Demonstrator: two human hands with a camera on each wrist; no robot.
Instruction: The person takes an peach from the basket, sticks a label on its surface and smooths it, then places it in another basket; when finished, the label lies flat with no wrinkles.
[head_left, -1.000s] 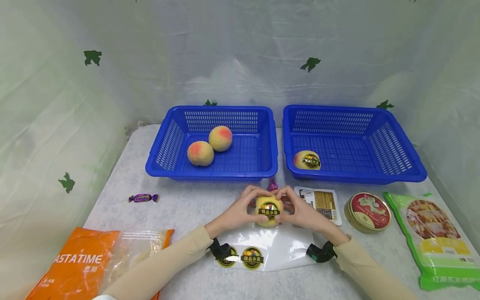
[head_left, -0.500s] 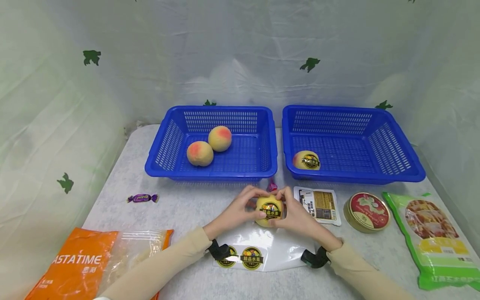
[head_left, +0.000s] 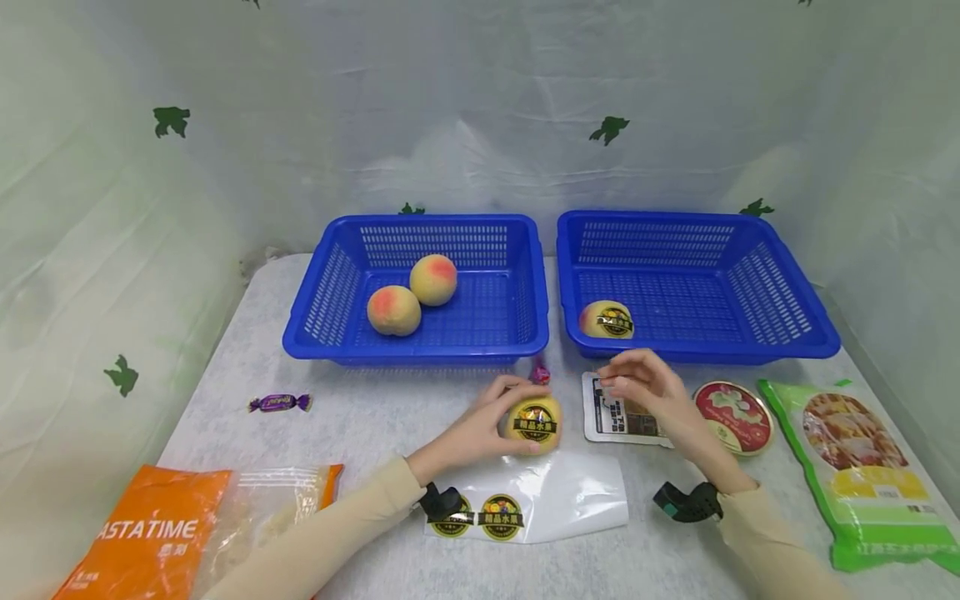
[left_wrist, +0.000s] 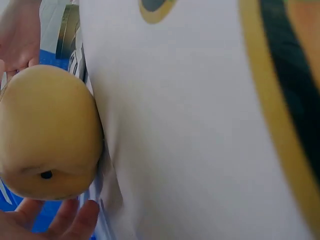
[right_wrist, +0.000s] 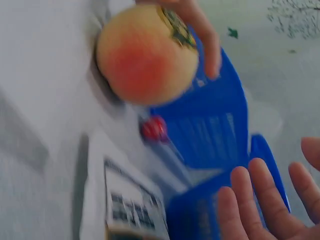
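My left hand point(head_left: 480, 421) holds a yellow peach point(head_left: 533, 425) at the table's middle, thumb in front and fingers behind it. On the peach's near face is a round black-and-gold sticker point(right_wrist: 177, 29), facing me. In the left wrist view the peach's stem dimple point(left_wrist: 46, 174) shows. My right hand point(head_left: 656, 396) hovers apart from the peach, over a white food pouch point(head_left: 600, 412), with loosely bent fingers and nothing in them. Below the peach lies a glossy sticker sheet point(head_left: 573, 500) with two stickers along its left front.
The left blue basket point(head_left: 420, 350) contains two peaches point(head_left: 433, 280). One stickered peach point(head_left: 596, 321) sits in the right blue basket point(head_left: 705, 352). Around lie a purple candy point(head_left: 280, 403), a pink-wrapped lollipop point(head_left: 540, 375), a round tin point(head_left: 738, 408), a green bag point(head_left: 862, 483) and an orange bag point(head_left: 150, 533).
My right hand has let go of the peach and moved right, over the pouch. My left hand keeps hold of the peach in nearly the same place.
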